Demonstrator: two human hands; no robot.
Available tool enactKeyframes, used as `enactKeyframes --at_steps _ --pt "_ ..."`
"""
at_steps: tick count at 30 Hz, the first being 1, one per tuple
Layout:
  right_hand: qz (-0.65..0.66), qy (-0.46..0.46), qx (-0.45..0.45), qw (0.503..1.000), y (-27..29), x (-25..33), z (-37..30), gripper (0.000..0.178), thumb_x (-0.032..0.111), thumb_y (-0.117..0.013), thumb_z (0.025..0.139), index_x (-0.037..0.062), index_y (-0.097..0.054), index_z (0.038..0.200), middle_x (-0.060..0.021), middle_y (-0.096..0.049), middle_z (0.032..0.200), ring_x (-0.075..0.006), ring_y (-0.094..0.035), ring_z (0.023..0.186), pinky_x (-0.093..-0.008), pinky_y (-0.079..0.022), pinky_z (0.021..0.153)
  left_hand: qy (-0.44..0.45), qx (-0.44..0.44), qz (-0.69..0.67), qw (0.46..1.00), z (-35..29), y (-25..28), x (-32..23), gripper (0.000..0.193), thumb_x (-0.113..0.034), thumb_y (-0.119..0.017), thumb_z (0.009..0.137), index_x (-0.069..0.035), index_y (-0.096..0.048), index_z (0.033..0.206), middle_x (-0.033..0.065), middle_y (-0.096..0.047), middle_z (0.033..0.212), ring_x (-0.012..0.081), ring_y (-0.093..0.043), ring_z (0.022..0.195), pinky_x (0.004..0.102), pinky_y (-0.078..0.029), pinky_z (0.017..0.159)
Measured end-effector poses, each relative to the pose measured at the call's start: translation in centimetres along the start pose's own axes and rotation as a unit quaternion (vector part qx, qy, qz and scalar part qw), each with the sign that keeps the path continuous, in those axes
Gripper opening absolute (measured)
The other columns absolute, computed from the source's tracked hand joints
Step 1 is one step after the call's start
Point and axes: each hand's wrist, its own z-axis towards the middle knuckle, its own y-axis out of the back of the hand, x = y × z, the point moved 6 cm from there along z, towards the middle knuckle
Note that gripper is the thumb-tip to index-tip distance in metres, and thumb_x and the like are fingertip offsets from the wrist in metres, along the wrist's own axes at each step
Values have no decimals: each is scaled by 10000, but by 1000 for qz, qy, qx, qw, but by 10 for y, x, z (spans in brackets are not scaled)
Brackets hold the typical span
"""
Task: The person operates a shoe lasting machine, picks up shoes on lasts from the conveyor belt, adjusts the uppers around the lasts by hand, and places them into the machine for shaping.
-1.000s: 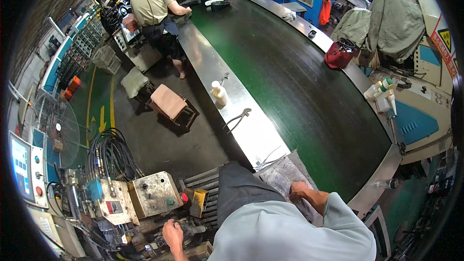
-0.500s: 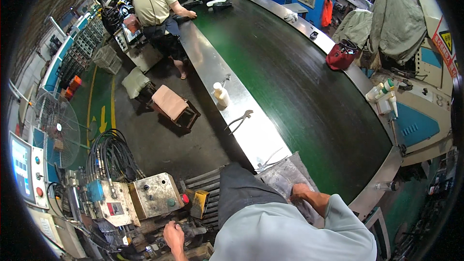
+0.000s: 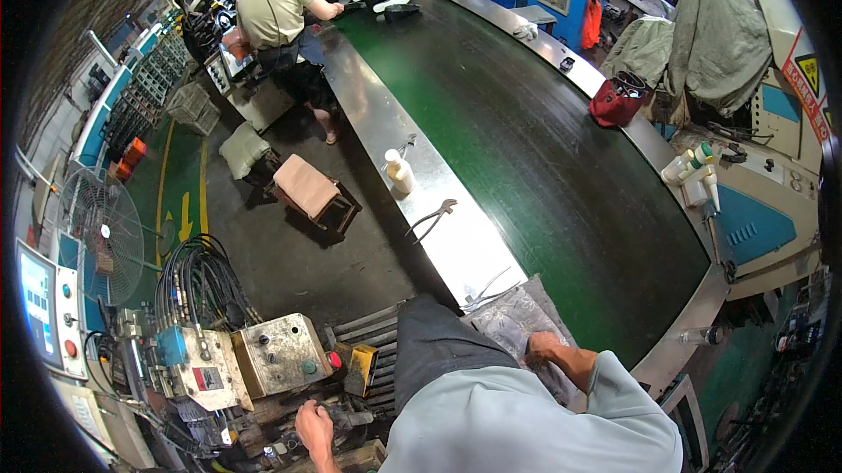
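Note:
On the right, my right hand (image 3: 545, 346) rests with curled fingers on a crumpled grey cloth (image 3: 509, 320) at the conveyor's near corner; nothing shows in it. My left hand (image 3: 314, 425) is low on the left, its fingers bent over a dark machine part (image 3: 351, 416); what they hold, if anything, is hidden. Silvery pliers (image 3: 485, 298) lie at the cloth's edge on the metal ledge (image 3: 469, 249). Farther up that ledge are dark pincers (image 3: 433, 217) and a white bottle (image 3: 399, 172).
The dark green conveyor belt (image 3: 544, 122) runs away from me, with shoe parts (image 3: 386, 1) at its far end. A person (image 3: 276, 8) stands there. Two padded stools (image 3: 307, 185) are on the floor. A control box (image 3: 281, 356) with buttons is beside my left arm.
The person at the far end has drawn their arm back from the ledge toward the shoe parts. My hands have stayed almost in place.

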Motion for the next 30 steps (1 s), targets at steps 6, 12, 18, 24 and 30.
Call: enactKeyframes --at_steps 6,12,18,24,30 --pt "5 2 -4 1000 1 -2 -2 678 600 -876 689 15 -789 1020 -201 -763 1079 -362 -734 1030 -459 -578 889 9 2 1 1000 0 3 -4 262 -100 -673 884 4 -717 1120 226 -712 1046 428 -661 1029 506 -509 913" --pt "18 10 -25 999 5 0 -3 701 607 -878 687 -19 -784 990 -236 -759 1048 -387 -738 991 -472 -576 867 14 11 6 1000 1 -3 3 281 -122 -681 902 -8 -706 1157 214 -704 1099 418 -651 1064 499 -506 928" --pt "8 2 -34 999 7 3 -6 691 604 -877 687 -6 -789 998 -229 -763 1045 -380 -741 992 -474 -578 873 26 13 19 999 0 -2 2 267 -126 -684 905 -13 -706 1146 211 -704 1102 417 -649 1068 497 -508 929" --pt "12 8 -20 1000 2 -2 3 684 609 -870 691 -3 -790 988 -222 -766 1036 -379 -742 995 -476 -581 876 5 7 -1 1000 1 -2 0 274 -111 -682 896 -6 -706 1148 219 -709 1070 423 -656 1050 505 -508 926" --pt "-4 -3 -37 999 4 1 0 694 626 -860 690 0 -789 981 -220 -765 1037 -376 -742 997 -467 -585 872 10 7 0 1000 0 0 -1 272 -107 -684 887 3 -710 1135 227 -710 1079 433 -657 1050 510 -509 925"
